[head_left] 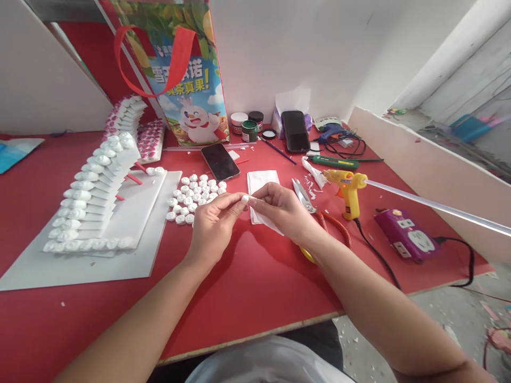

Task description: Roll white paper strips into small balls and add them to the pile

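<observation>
Both hands meet over the middle of the red table. My left hand (215,221) pinches the small rolled end of a white paper strip (270,223) between thumb and fingertips. With thumb and forefinger, my right hand (281,207) grips the same strip, and its tail hangs below the palm. Just left of my left hand lie several small white paper rosettes (194,197) in a cluster. Beneath and behind my right hand is a stack of white paper (261,181). Scissors with red and yellow handles (335,226) lie partly hidden under my right forearm.
At left, a white stepped model (107,197) edged with rosettes stands on a white board (75,271). A yellow glue gun (349,194) with a long glue stick and a purple power strip (405,234) are at right. Behind are phones (221,161), paint jars (249,131) and a gift bag (191,101).
</observation>
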`<state>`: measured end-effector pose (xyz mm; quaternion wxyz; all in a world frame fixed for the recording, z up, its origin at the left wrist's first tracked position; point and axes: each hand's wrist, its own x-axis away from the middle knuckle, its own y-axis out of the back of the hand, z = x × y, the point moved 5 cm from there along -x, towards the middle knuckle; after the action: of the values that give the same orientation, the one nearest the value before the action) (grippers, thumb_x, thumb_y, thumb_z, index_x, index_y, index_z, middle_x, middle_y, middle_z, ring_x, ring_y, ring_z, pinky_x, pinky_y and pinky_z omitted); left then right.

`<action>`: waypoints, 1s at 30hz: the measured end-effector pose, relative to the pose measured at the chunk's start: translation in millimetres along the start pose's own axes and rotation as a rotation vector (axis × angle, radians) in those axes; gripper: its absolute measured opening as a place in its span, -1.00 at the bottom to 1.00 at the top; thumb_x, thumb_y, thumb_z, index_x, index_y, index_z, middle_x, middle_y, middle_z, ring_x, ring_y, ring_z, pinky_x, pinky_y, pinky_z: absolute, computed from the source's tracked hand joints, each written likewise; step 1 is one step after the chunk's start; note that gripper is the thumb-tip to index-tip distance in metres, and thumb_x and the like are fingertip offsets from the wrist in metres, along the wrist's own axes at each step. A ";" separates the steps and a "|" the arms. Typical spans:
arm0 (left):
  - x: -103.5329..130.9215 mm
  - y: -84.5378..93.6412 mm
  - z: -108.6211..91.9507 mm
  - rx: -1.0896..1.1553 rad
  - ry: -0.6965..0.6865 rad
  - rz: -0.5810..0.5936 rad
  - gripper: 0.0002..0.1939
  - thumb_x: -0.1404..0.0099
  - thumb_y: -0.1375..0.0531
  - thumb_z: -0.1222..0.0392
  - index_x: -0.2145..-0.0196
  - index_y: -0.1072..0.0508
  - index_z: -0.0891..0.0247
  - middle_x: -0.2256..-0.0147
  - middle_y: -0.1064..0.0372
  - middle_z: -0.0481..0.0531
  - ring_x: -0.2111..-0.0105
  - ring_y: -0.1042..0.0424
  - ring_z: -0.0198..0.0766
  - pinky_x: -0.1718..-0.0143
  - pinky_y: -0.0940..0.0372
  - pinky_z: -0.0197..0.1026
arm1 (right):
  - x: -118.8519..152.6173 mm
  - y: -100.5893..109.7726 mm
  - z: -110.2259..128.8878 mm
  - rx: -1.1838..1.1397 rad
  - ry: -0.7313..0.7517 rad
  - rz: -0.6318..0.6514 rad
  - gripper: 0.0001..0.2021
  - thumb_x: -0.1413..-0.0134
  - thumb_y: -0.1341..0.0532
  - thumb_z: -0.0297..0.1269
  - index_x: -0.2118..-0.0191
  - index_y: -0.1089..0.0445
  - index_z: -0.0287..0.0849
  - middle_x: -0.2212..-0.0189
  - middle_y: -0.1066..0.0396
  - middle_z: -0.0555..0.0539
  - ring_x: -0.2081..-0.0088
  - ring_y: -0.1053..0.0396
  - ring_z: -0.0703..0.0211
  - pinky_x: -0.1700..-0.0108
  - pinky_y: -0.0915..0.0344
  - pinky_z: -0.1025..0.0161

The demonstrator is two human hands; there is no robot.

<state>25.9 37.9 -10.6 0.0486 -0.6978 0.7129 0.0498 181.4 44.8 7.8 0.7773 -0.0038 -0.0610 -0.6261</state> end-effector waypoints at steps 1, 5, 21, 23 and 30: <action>0.3 -0.4 1.1 0.008 0.016 -0.008 -0.79 -0.28 -0.37 0.07 0.18 -0.68 0.21 0.24 -0.61 0.02 0.18 -0.54 -0.19 0.05 -0.42 -0.17 | 0.5 0.8 0.7 0.058 0.021 -0.032 -0.68 -0.11 -0.33 -0.02 0.35 -0.31 -0.18 0.58 -0.26 0.12 0.53 -0.15 0.35 0.48 -0.05 0.33; 1.7 -3.3 2.5 -0.016 0.045 -0.007 -0.77 -0.30 -0.35 0.06 0.17 -0.68 0.21 0.26 -0.61 0.03 0.19 -0.55 -0.16 0.08 -0.43 -0.15 | 5.0 0.9 4.7 0.316 0.117 -0.144 -0.79 -0.14 -0.26 -0.19 0.43 -0.29 -0.15 0.60 -0.24 0.12 0.53 -0.11 0.33 0.47 -0.02 0.30; 15.3 -9.0 -31.4 -0.591 -0.711 -0.177 -0.77 -0.44 -0.19 0.28 0.07 -0.65 0.22 0.34 -0.58 0.07 0.33 -0.49 -0.23 0.17 -0.40 -0.15 | 11.2 -5.2 6.9 0.241 0.195 -0.108 -0.76 -0.25 -0.22 -0.11 0.35 -0.33 -0.16 0.50 -0.31 0.08 0.45 -0.17 0.30 0.39 -0.09 0.27; 15.4 -9.7 -32.8 -0.584 -0.692 -0.141 -0.75 -0.46 -0.17 0.25 0.05 -0.64 0.20 0.28 -0.61 0.09 0.29 -0.52 -0.22 0.15 -0.42 -0.15 | 10.6 -3.4 6.7 0.233 0.188 -0.103 -0.78 -0.24 -0.21 -0.13 0.35 -0.32 -0.16 0.50 -0.31 0.08 0.46 -0.18 0.29 0.39 -0.10 0.27; -1.9 1.0 -17.2 -0.193 -0.147 0.093 -0.77 -0.34 -0.33 0.05 0.14 -0.69 0.20 0.28 -0.63 0.04 0.29 -0.56 -0.20 0.17 -0.48 -0.19 | 8.3 0.4 9.2 0.265 0.213 -0.025 -0.82 -0.25 -0.18 -0.19 0.30 -0.39 -0.19 0.46 -0.39 0.02 0.45 -0.21 0.29 0.39 -0.12 0.29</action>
<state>24.9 37.4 6.7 0.0310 -0.6598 0.7309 0.1716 182.7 37.6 17.7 0.7652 0.1661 -0.0604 -0.6191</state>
